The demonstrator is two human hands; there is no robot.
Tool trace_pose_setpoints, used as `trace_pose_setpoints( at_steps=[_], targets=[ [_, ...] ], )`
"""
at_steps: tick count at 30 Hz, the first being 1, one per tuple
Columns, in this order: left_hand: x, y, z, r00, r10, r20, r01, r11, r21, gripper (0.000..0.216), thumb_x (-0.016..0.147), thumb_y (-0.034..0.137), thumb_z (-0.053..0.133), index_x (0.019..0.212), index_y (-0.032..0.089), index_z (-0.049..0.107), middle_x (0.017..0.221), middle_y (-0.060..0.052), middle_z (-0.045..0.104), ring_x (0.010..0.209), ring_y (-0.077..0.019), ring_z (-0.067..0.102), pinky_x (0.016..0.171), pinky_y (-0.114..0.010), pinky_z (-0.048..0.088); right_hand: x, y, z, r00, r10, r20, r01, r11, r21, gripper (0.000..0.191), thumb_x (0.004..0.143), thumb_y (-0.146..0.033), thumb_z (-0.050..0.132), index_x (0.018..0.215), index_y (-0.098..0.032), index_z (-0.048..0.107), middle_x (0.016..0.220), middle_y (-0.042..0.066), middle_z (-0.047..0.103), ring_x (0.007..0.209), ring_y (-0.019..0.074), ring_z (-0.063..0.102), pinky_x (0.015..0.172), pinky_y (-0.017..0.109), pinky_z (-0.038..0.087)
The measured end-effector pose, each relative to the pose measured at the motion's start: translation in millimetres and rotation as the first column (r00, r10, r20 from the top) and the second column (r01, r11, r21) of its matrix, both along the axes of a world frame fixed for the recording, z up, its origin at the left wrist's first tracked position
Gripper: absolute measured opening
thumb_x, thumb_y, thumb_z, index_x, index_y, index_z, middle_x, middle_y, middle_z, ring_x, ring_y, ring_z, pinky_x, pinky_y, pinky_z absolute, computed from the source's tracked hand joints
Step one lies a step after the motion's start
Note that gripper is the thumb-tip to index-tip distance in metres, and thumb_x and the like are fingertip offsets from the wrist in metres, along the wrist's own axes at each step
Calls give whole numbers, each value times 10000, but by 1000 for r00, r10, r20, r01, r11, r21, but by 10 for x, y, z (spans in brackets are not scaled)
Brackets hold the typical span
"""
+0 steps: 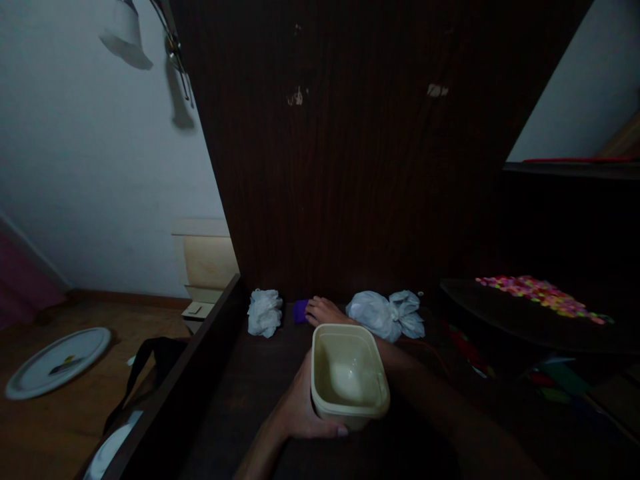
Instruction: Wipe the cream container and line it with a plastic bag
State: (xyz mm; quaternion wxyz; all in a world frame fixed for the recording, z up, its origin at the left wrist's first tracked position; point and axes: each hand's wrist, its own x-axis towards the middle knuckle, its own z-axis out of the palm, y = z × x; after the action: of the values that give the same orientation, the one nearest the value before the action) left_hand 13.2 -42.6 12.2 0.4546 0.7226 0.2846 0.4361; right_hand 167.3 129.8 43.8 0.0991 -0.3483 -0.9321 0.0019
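My left hand grips a cream-coloured plastic container from its left side, the thumb along its lower front. The container has rounded corners, its mouth faces me, and nothing shows inside. Behind it, my right hand reaches across the dark wooden surface, the forearm passing behind the container. Its fingers curl over the right end of a small purple object, whose kind I cannot make out. To the left lies a crumpled white plastic bag. A knotted whitish plastic bag sits right of the hand.
A dark wooden panel rises behind the surface, and a raised wooden edge bounds it on the left. At right, a dark shelf bears a string of colourful beads or flowers. A white oval tray-like object lies on the floor.
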Motion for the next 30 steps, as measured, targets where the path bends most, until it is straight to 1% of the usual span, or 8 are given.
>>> trace_pose_setpoints(
  at_steps=[4,7,11,15,20,23,25,30],
  targets=[
    [-10,2,-40,1000,-2,-7,2,1000,-22,1299,535,622,911,1559,154,263,1407,-203,516,1335,-418,492,1187,-581,329,11,-2,8,999,28,32,-28,1000,11,229,939,-299,643,1117,-163,692,1211,148,677,1173,272,599,1034,430,475],
    [-8,10,-58,1000,-10,-1,10,1000,-27,1311,539,620,909,1563,148,239,1414,-209,514,1335,-413,496,1182,-576,340,-14,0,21,997,43,61,-43,999,3,189,930,-207,621,1101,-163,689,1210,148,682,1189,265,602,1066,426,454],
    [-6,15,-35,1000,-21,-15,20,1000,-13,1283,551,591,913,1560,157,251,1425,-199,515,1331,-401,505,1188,-574,334,-42,3,29,997,44,57,-42,999,-29,227,905,-122,607,1113,-172,680,1199,144,693,1161,251,621,1077,429,446],
    [-9,9,-5,1000,-6,-25,6,1000,-5,1279,550,604,909,1558,151,265,1457,-204,485,1359,-410,474,1203,-572,313,-25,-17,52,999,-8,-33,6,997,-77,204,921,-122,573,1080,-172,690,1168,134,703,1117,231,633,1034,387,468],
    [-6,3,30,1000,-23,-17,23,1000,7,1290,550,604,909,1564,152,252,1474,-209,472,1361,-419,471,1204,-574,306,-18,-22,101,957,-142,-253,98,979,-179,183,952,-154,532,1036,-180,693,1048,107,720,983,200,654,929,325,484],
    [-7,7,43,1000,-19,-24,19,1000,6,1293,546,601,913,1565,152,257,1484,-209,468,1370,-421,461,1206,-578,302,-37,31,144,884,-237,-404,128,952,-277,152,944,-185,536,983,-189,682,937,66,722,871,181,651,845,299,484],
    [-11,13,37,999,-17,-27,17,1000,13,1298,548,596,913,1568,147,248,1478,-212,474,1370,-416,463,1208,-579,301,-48,85,192,806,-305,-507,133,928,-347,127,929,-213,542,942,-196,667,881,38,711,835,176,637,816,294,478],
    [-25,16,-2,999,-11,-49,12,1000,12,1283,563,604,901,1566,147,245,1449,-212,499,1348,-396,493,1194,-575,326,16,157,375,526,-492,-694,78,840,-536,110,843,-301,588,787,-206,589,737,-12,641,787,183,611,754,297,490]
  ],
)
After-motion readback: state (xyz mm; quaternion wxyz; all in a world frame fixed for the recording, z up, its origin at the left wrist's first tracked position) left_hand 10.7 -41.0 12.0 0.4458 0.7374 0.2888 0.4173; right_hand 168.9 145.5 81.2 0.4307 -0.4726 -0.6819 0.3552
